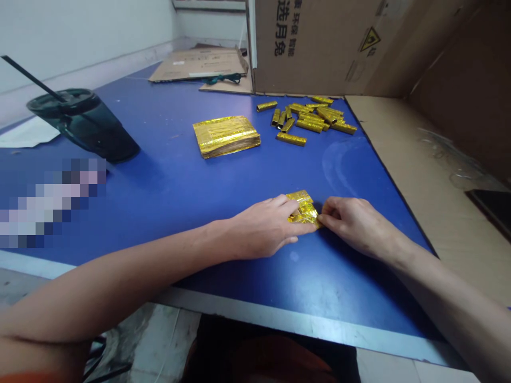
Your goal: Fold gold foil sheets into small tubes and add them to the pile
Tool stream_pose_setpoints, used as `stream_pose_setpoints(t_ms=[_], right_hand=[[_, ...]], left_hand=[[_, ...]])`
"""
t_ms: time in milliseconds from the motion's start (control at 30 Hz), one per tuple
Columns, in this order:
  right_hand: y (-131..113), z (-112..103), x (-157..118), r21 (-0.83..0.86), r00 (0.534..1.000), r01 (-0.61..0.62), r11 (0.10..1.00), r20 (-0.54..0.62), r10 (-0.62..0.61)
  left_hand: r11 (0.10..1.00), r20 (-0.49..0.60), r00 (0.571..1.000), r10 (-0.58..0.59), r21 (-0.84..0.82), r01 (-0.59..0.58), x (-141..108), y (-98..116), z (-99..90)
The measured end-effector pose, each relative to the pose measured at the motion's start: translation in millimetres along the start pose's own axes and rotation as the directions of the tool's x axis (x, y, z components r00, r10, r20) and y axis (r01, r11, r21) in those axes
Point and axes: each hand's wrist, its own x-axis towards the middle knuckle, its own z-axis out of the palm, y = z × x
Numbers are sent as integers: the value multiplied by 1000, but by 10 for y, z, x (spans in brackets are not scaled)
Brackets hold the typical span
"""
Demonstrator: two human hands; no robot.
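Observation:
A small piece of gold foil paper (305, 205), partly folded, lies on the blue table in front of me. My left hand (265, 226) comes over it from the left and holds it against the tabletop, fingertips pressed on its left part and lower edge. At its lower right corner, my right hand (351, 221) pinches the foil between thumb and bent index finger. The fingers cover part of the folds. Beyond my left hand sits a stack of flat gold foil sheets (225, 135). Farther back right lie several small rolled gold foil pieces (311, 118) in a loose pile.
A dark tumbler (93, 125) with a straw stands at the left, near a blurred-out item (51, 205). A large cardboard box (319, 53) rises at the back right. Flat cardboard (195, 64) and a dark green cord (223, 78) lie behind. Cardboard (403, 159) borders the right edge.

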Motion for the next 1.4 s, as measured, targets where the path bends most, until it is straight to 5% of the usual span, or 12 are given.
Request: stream_pose_setpoints(t_ms=[600,867,1167,1400], right_hand=[[13,7,-42,17,1000,16,1000,-17,-16],[21,24,-103,104,941,339,935,-50,-336],[26,58,-64,53,954,301,952,-15,-300],[18,61,-72,39,957,289,957,-12,-289]], left_hand=[[999,8,1000,8,44,-9,6,8,22],[1000,16,1000,-9,-7,9,10,-11,27],[917,134,982,-134,-359,174,18,-106,-123],[928,89,987,-132,-338,155,32,-89,-69]])
